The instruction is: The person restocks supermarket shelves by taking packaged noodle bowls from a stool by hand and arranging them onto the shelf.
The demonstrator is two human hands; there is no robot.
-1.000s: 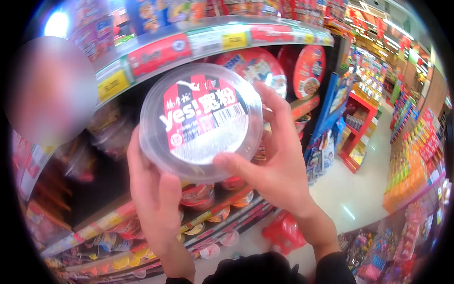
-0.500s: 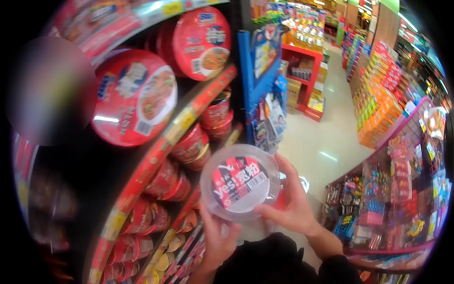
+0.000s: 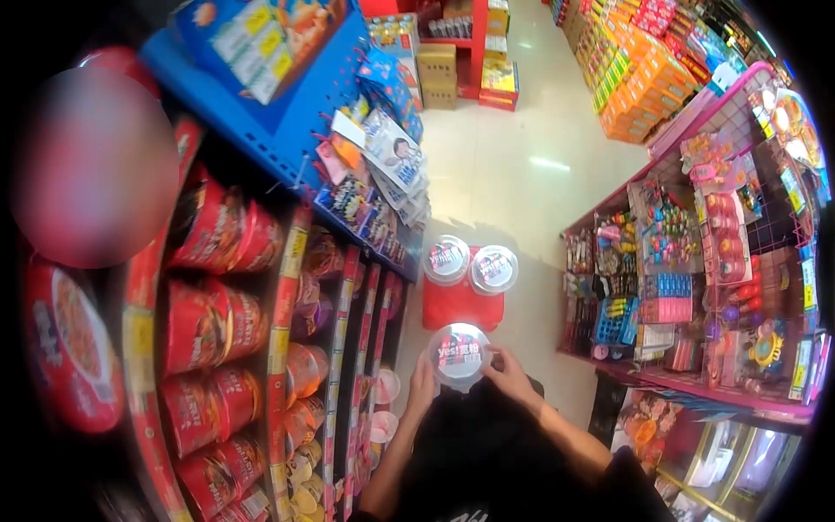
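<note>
Between my two hands is a round noodle tub with a clear lid (image 3: 458, 355), its pink and black label facing up. My left hand (image 3: 422, 383) wraps the tub's left side. On the opposite side, my right hand (image 3: 511, 379) grips the rim, thumb near the lid. Just beyond, two similar tubs, a left one (image 3: 446, 259) and a right one (image 3: 495, 269), rest side by side on a red flat-topped object (image 3: 461, 306) low in the aisle, perhaps a stool. The undersides of my fingers are hidden.
Shelves of red instant noodle bowls (image 3: 213, 326) line my left. Ahead of them stands a blue display rack (image 3: 287, 113) with hanging packets (image 3: 396, 161). A pink wire rack (image 3: 696, 278) of small goods borders the right. Stacked orange boxes (image 3: 648, 78) stand farther along the tiled floor (image 3: 513, 157).
My view has tipped down toward the aisle floor. Both hands have carried the tub away from the shelf and lower, in front of my body. The red object and two tubs now show.
</note>
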